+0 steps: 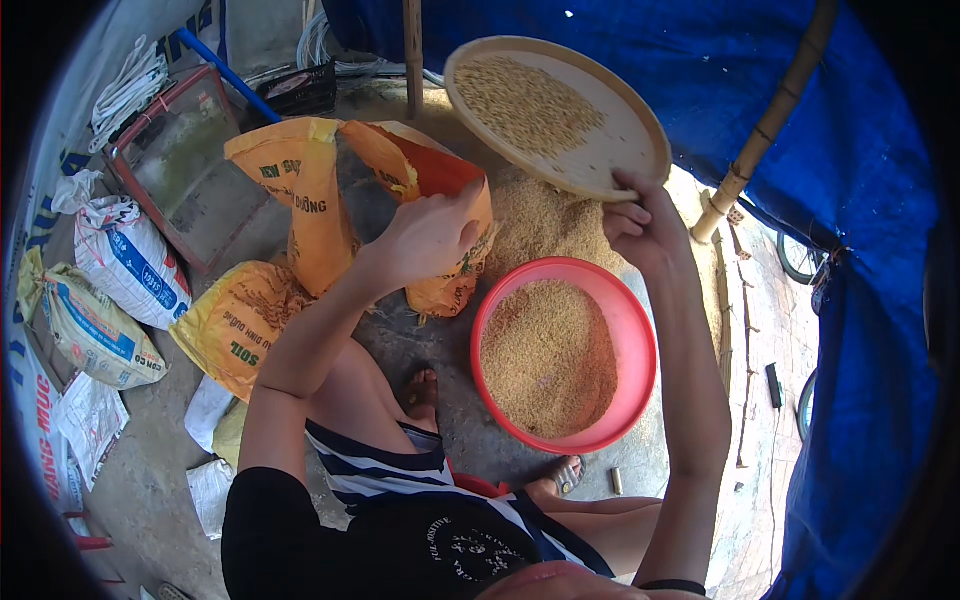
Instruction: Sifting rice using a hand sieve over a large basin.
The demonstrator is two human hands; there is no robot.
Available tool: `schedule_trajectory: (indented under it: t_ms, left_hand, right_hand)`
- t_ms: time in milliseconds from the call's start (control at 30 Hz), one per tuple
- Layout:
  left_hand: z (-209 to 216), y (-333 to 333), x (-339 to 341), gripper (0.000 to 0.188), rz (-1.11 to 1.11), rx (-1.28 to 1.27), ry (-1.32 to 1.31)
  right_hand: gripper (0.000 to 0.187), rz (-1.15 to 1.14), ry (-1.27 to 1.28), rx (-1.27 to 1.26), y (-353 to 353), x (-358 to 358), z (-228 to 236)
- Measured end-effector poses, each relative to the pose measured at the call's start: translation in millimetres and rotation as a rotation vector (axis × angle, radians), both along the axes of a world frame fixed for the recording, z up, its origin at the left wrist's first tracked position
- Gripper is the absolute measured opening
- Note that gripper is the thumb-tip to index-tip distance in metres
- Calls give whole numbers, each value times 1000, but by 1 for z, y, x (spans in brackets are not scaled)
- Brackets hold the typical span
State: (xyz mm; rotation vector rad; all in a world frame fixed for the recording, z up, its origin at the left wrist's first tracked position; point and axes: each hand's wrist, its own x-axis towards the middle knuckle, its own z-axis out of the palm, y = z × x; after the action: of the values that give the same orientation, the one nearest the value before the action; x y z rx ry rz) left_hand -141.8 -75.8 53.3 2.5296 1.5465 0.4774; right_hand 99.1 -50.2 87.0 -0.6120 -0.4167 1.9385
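Note:
My right hand (638, 218) grips the near rim of a round, shallow winnowing tray (640, 130), which is raised and tilted. Pale brown grains (525, 105) are spread over the tray's left part. At the upright orange sack (450, 285) my left hand (425, 238) is closed at its mouth, with the fingertips curled out of sight; the sack's reddish inside shows behind the hand. Between my arms a red plastic basin (640, 370) stands on the ground, partly filled with husk-like grain (550, 355).
Loose grain (545, 225) is heaped behind the basin. Another orange sack (315, 215) stands to the left, near a yellow-orange sack (235, 325) and white sacks (130, 265). A framed panel (180, 160) leans behind. Bamboo poles (770, 120) and a blue tarp (860, 400) bound the right side.

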Motion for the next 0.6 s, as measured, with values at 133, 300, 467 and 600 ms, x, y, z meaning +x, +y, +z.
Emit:
schedule_trajectory:
  t_ms: [133, 300, 467, 600]
  left_hand:
    - [3, -1, -12, 38, 7, -93, -97]
    - [-3, 4, -26, 30, -48, 220, -245]
    - [3, 40, -68, 32, 130, 168, -549]
    - [-11, 84, -89, 20, 111, 285, -891]
  right_hand:
    - [6, -34, -135, 85, 22, -51, 2]
    - [5, -27, -150, 1, 37, -75, -5]
    - [5, -12, -126, -53, 47, -78, -8]
    - [7, -18, -136, -39, 54, -75, -11]
